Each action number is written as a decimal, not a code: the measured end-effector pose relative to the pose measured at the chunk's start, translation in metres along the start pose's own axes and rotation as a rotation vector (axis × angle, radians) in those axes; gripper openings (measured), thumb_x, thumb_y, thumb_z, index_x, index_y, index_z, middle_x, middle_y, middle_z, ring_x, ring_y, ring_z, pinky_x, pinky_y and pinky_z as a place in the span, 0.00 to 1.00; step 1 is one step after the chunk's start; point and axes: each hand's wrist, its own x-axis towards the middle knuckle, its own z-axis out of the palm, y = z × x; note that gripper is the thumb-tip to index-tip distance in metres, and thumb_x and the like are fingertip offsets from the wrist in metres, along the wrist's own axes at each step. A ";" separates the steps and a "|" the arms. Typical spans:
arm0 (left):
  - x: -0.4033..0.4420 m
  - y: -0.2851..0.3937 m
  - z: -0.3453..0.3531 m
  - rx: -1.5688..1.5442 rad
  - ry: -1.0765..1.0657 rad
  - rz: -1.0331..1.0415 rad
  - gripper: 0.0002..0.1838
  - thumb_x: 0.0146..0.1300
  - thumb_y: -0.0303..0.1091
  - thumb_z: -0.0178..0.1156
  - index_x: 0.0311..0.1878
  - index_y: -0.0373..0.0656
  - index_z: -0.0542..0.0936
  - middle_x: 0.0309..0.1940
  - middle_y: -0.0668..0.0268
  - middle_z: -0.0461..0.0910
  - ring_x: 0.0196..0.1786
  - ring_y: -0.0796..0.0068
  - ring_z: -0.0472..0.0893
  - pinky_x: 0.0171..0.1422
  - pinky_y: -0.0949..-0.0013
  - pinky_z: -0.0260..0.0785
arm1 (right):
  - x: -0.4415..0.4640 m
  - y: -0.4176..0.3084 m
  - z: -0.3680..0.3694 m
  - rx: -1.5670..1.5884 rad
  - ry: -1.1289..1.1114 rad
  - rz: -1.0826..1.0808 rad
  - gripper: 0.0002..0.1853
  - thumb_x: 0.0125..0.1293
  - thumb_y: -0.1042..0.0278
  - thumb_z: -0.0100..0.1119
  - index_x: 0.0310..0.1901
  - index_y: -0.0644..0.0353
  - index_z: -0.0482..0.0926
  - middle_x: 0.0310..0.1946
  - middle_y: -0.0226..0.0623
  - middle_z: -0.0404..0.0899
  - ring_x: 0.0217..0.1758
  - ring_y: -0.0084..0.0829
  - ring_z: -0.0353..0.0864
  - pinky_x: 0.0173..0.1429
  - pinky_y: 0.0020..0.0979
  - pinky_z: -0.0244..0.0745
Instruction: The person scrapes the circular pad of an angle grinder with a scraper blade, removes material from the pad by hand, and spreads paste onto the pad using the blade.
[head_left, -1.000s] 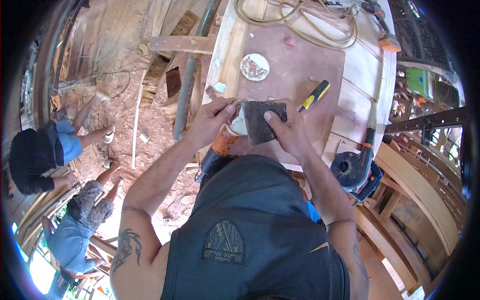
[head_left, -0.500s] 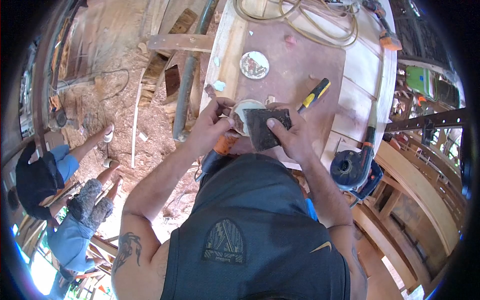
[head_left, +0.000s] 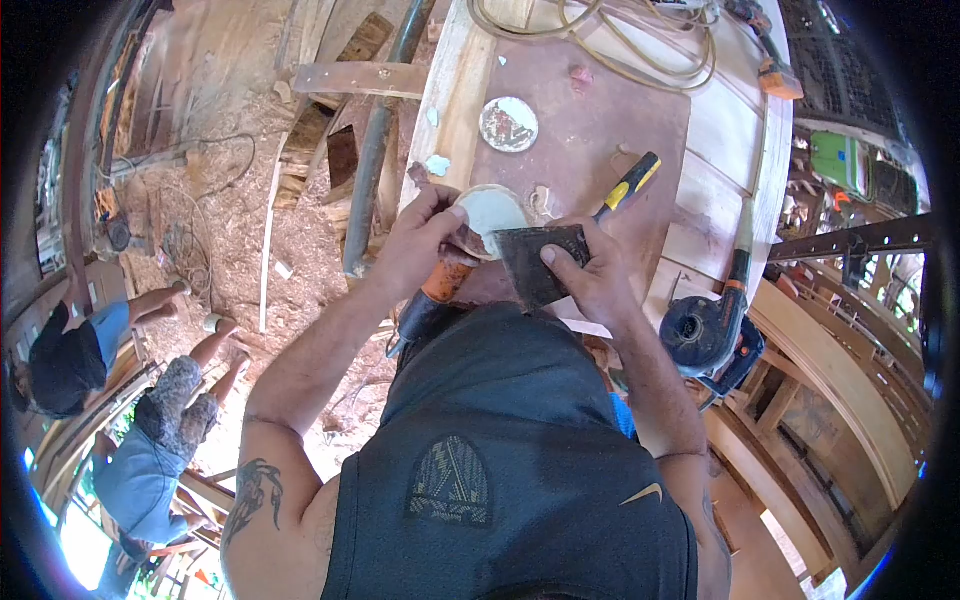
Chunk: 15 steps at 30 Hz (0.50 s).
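A round tin (head_left: 492,208) of pale paste stands on the bench near my body. My left hand (head_left: 425,235) is closed at its left rim, pinching a brown-stained flat piece (head_left: 473,241); its exact kind is unclear. A brown end sticks out beyond the fingers. In my right hand (head_left: 590,268) is a dark, flat, square-edged scraper (head_left: 542,262), thumb on its face. The scraper's left edge lies at the tin's near right side; I cannot tell whether they touch. Farther back lies a round lid (head_left: 509,125) smeared with white.
A yellow-and-black handled tool (head_left: 630,187) lies right of the tin. A dark blue power tool (head_left: 697,330) sits at the bench's right edge. Coiled hose (head_left: 600,30) and a cordless tool (head_left: 775,70) lie at the back. Two people (head_left: 165,470) are at the lower left.
My right hand and the scraper have shifted slightly right, uncovering more of the tin's paste. My left hand has moved a little at the rim. A person at left has shifted their legs.
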 end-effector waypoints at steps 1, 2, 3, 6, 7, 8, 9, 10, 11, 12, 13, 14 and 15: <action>0.001 -0.006 -0.003 -0.066 0.001 -0.014 0.20 0.85 0.45 0.55 0.67 0.41 0.76 0.49 0.65 0.83 0.48 0.74 0.87 0.55 0.67 0.85 | -0.002 -0.003 -0.001 0.005 0.014 0.020 0.13 0.74 0.73 0.71 0.56 0.65 0.82 0.43 0.40 0.91 0.46 0.28 0.89 0.53 0.34 0.84; 0.000 -0.008 -0.002 -0.084 0.000 -0.011 0.21 0.85 0.48 0.55 0.67 0.41 0.76 0.49 0.65 0.83 0.48 0.74 0.87 0.55 0.67 0.85 | -0.003 -0.001 -0.004 -0.026 -0.006 0.010 0.14 0.75 0.71 0.71 0.57 0.65 0.81 0.43 0.38 0.90 0.46 0.26 0.88 0.52 0.32 0.83; -0.001 -0.009 -0.002 -0.101 -0.001 -0.008 0.23 0.86 0.50 0.54 0.68 0.41 0.75 0.49 0.65 0.83 0.48 0.74 0.87 0.54 0.66 0.84 | -0.003 0.001 -0.008 -0.056 -0.025 0.001 0.14 0.76 0.70 0.70 0.58 0.64 0.81 0.43 0.36 0.89 0.45 0.25 0.87 0.51 0.31 0.82; -0.008 0.006 0.012 -0.054 0.032 -0.001 0.23 0.86 0.50 0.55 0.66 0.40 0.77 0.48 0.65 0.83 0.48 0.75 0.86 0.53 0.67 0.84 | -0.003 0.002 -0.015 -0.124 -0.055 -0.047 0.15 0.76 0.69 0.70 0.58 0.63 0.80 0.42 0.33 0.88 0.45 0.23 0.86 0.50 0.30 0.81; -0.009 0.012 0.017 -0.022 0.050 0.003 0.22 0.86 0.49 0.55 0.65 0.39 0.77 0.48 0.65 0.84 0.48 0.75 0.86 0.53 0.67 0.83 | -0.003 0.002 -0.016 -0.143 -0.061 -0.068 0.14 0.76 0.69 0.71 0.57 0.63 0.80 0.41 0.33 0.88 0.44 0.23 0.85 0.49 0.30 0.81; -0.007 0.011 0.016 0.036 0.040 0.032 0.21 0.86 0.49 0.55 0.64 0.39 0.78 0.48 0.65 0.84 0.48 0.76 0.86 0.52 0.67 0.83 | -0.004 0.001 -0.017 -0.156 -0.057 -0.071 0.14 0.75 0.70 0.71 0.56 0.64 0.81 0.41 0.36 0.89 0.44 0.25 0.87 0.50 0.31 0.82; -0.003 0.008 0.015 0.093 0.031 0.062 0.21 0.87 0.48 0.56 0.62 0.38 0.80 0.47 0.66 0.84 0.48 0.78 0.85 0.52 0.68 0.83 | -0.004 0.000 -0.018 -0.169 -0.053 -0.075 0.13 0.74 0.70 0.71 0.55 0.64 0.82 0.41 0.38 0.90 0.45 0.28 0.88 0.50 0.33 0.83; -0.001 0.007 0.015 0.151 0.021 0.092 0.20 0.87 0.48 0.56 0.60 0.38 0.81 0.46 0.66 0.85 0.48 0.79 0.84 0.52 0.69 0.82 | -0.004 0.000 -0.019 -0.182 -0.048 -0.079 0.13 0.72 0.71 0.71 0.54 0.64 0.83 0.41 0.41 0.91 0.45 0.30 0.90 0.51 0.34 0.84; 0.000 0.007 0.014 0.146 0.031 0.088 0.20 0.87 0.48 0.56 0.59 0.37 0.81 0.46 0.66 0.85 0.47 0.80 0.84 0.51 0.69 0.82 | -0.004 0.000 -0.020 -0.179 -0.057 -0.082 0.13 0.72 0.71 0.71 0.54 0.64 0.83 0.41 0.41 0.90 0.45 0.30 0.90 0.51 0.35 0.83; 0.000 0.007 0.014 0.143 0.039 0.084 0.20 0.87 0.47 0.57 0.58 0.37 0.82 0.45 0.67 0.85 0.47 0.80 0.84 0.51 0.70 0.81 | -0.005 0.000 -0.022 -0.176 -0.063 -0.085 0.13 0.72 0.72 0.72 0.54 0.64 0.83 0.41 0.41 0.90 0.44 0.31 0.90 0.51 0.35 0.83; -0.001 0.007 0.014 0.140 0.049 0.077 0.20 0.87 0.47 0.57 0.57 0.37 0.83 0.44 0.67 0.85 0.47 0.81 0.83 0.50 0.70 0.81 | -0.007 0.001 -0.022 -0.170 -0.071 -0.085 0.12 0.71 0.72 0.72 0.53 0.64 0.84 0.40 0.41 0.90 0.44 0.31 0.90 0.50 0.35 0.83; -0.002 0.008 0.014 0.134 0.053 0.071 0.20 0.87 0.47 0.57 0.58 0.37 0.82 0.44 0.67 0.85 0.47 0.81 0.83 0.50 0.70 0.81 | -0.007 0.001 -0.021 -0.193 -0.067 -0.093 0.13 0.71 0.72 0.72 0.53 0.64 0.84 0.40 0.41 0.90 0.44 0.31 0.90 0.51 0.36 0.83; -0.003 0.010 0.016 0.128 0.056 0.064 0.20 0.87 0.47 0.56 0.59 0.37 0.82 0.44 0.67 0.85 0.46 0.81 0.84 0.50 0.70 0.81 | -0.007 0.001 -0.020 -0.216 -0.062 -0.100 0.13 0.71 0.72 0.72 0.54 0.63 0.84 0.40 0.42 0.90 0.44 0.31 0.90 0.51 0.37 0.83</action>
